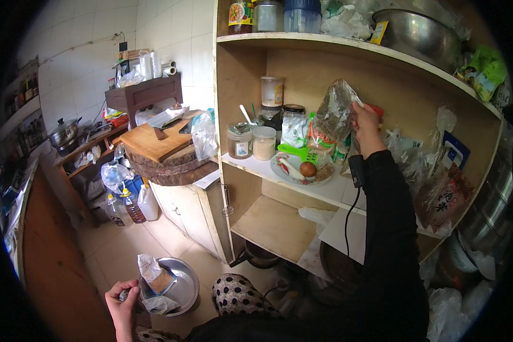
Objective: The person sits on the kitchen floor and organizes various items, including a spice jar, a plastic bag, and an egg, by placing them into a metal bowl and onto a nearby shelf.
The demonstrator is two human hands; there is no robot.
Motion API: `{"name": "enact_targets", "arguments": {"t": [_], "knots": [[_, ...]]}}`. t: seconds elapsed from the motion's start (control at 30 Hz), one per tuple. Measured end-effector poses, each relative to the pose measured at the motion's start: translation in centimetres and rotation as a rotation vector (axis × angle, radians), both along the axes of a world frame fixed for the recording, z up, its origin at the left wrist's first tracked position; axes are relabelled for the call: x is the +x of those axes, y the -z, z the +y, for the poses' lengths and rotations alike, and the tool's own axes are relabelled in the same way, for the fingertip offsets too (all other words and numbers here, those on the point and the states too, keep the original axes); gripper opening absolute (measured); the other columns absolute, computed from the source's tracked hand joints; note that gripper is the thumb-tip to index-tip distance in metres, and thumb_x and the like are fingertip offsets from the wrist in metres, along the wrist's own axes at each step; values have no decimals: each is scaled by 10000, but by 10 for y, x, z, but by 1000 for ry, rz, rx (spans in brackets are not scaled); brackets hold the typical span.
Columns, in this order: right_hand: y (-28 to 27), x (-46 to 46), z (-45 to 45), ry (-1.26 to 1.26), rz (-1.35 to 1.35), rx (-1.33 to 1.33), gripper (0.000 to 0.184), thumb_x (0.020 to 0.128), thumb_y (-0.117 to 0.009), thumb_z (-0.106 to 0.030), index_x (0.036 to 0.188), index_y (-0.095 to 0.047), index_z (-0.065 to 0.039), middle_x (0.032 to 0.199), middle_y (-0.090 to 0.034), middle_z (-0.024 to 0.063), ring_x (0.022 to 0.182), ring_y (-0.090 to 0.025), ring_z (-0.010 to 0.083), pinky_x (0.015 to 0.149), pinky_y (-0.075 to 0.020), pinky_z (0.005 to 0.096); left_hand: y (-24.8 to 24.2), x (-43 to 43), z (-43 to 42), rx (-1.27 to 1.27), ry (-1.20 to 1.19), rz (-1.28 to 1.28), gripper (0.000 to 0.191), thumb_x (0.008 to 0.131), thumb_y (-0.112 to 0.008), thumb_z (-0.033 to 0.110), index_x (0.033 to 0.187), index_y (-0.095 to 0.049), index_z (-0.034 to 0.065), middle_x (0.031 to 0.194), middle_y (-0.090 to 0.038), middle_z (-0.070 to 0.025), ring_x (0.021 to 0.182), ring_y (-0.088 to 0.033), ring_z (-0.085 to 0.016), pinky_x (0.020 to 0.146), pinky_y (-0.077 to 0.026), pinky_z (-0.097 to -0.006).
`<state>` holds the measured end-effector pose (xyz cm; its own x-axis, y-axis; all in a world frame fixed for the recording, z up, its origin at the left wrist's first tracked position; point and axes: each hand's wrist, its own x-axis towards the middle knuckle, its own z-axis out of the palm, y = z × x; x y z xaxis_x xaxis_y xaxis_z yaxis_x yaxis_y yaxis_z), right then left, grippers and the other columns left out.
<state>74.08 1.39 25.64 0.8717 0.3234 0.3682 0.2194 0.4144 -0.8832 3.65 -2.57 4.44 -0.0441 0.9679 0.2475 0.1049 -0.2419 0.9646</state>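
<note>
My right hand [366, 122] is closed on the gathered top of a clear plastic bag of dried, dark brown and greenish material [335, 113], held up over the middle shelf. Below it, a flowered plate [301, 180] holds a white radish-like piece, a round brown item and a crumpled clear bag. A bright green plastic utensil [293, 149] lies at the plate's back edge. My left hand [126, 295], low at the left, is closed on something dark, mostly hidden by the fingers. Beside it is a metal basin [190, 280] with a partly filled packet [156, 273] and another plastic bag inside.
Jars [264, 143] and packets line the middle shelf's left; plastic bags crowd its right. The upper shelf holds a metal bowl [417, 38]. A wooden cutting board [158, 141] rests on a thick round block at the left. Bottles [133, 207] stand on the floor. Pans sit under the shelving.
</note>
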Motion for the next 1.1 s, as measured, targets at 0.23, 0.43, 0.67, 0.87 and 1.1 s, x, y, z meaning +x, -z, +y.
{"name": "enact_targets", "arguments": {"t": [0.23,0.43,0.67,0.87,1.1], "knots": [[27,7,28,40,-103,-93,461,862,-765,-210,1225,-607,27,984,-663,48,765,-561,136,580,-431,304,3,10,-1,-4,59,23,128,796,-752,-7,916,-725,-43,867,-696,-59,800,-611,-110,747,-478,-243],[52,24,47,4,-168,-108,231,891,-731,-242,1039,-672,-75,815,-638,-29,637,-528,90,516,-390,266,6,11,0,-56,40,26,142,795,-750,-13,932,-729,-44,883,-702,-71,815,-620,-122,769,-480,-256],[59,32,55,-15,-169,-112,158,899,-718,-238,943,-688,-90,742,-610,-43,595,-503,83,485,-376,267,19,12,4,169,31,251,145,798,-746,-17,939,-728,-41,887,-703,-69,809,-617,-116,744,-484,-252],[57,41,62,76,-192,-142,169,903,-713,-241,926,-670,-80,749,-602,-28,594,-494,89,482,-368,262,16,10,5,-197,69,-27,145,796,-743,-16,939,-727,-41,897,-710,-71,824,-622,-117,767,-491,-258],[52,46,57,-35,-113,-186,274,875,-741,-176,1057,-676,19,819,-635,19,685,-553,137,583,-419,315,16,14,7,-100,66,42,144,801,-741,-10,942,-729,-39,910,-721,-83,844,-637,-125,793,-492,-263]]}}
